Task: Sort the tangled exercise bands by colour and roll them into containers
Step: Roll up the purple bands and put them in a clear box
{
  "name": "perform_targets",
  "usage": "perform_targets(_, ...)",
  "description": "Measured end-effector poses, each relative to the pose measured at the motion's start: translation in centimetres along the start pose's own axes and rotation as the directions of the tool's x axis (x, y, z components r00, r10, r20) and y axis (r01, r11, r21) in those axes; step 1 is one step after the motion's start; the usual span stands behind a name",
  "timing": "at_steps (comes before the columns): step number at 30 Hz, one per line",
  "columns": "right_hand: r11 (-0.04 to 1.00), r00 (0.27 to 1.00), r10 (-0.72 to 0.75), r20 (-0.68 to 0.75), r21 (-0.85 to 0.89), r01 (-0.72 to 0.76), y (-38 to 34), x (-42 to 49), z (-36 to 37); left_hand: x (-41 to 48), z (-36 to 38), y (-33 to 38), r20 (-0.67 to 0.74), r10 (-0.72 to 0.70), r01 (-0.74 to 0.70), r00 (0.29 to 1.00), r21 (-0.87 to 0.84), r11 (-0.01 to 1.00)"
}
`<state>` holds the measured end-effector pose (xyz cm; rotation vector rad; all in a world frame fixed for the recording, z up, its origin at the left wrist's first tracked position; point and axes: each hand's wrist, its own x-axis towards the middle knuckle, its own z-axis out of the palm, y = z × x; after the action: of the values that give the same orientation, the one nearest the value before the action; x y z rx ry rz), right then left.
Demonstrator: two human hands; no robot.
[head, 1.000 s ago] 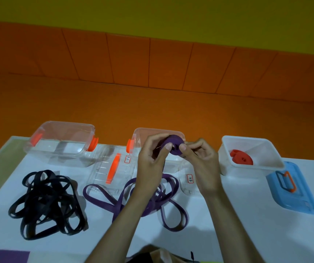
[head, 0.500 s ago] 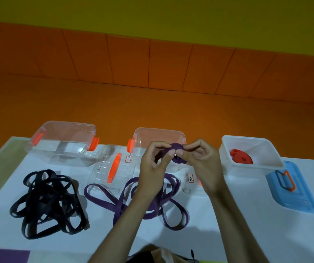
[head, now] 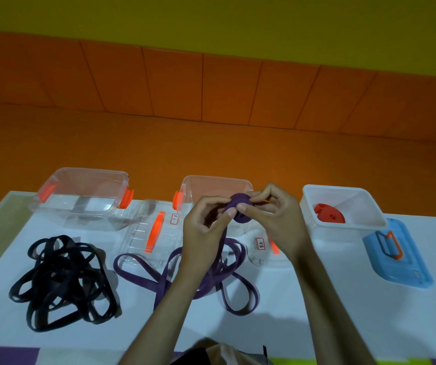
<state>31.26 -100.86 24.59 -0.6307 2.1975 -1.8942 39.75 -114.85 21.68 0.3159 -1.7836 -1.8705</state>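
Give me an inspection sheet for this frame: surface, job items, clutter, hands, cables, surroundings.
Surface: white table, green strip along its left edge.
Job's things: purple band mostly loose on the table, its rolled end raised; black bands tangled at left; red roll inside white container; left clear container looks empty; middle clear container partly hidden.
Clutter: two clear lids, blue lid.
Hands: left hand and right hand pinch the rolled end.
Cables: nothing seen.
Surroundings: orange panelled wall, yellow above.
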Motion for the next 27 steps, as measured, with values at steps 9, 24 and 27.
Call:
perform_targets(9, 0.946, 0.993, 0.052, -0.107, 0.323, -0.015, 0.3, -1.4, 0.6, -0.4, 0.4, 0.6, 0.069, -0.027, 0.032, 0.997, -0.075, 0.997)
perform_targets(24, 0.899, 0.986, 0.071, -0.153, 0.437, 0.003, -0.5, -2.7, 0.7, -1.5, 0.6, 1.4, 0.047, -0.008, 0.012, 0.999, -0.084, 0.996)
perform_targets(27, 0.931, 0.992, 0.075, -0.099, 0.363, -0.034, -0.4, -2.6, 0.1, -1.5, 0.4, 1.8, 0.065, 0.03, -0.026, 0.997, -0.06, 0.998)
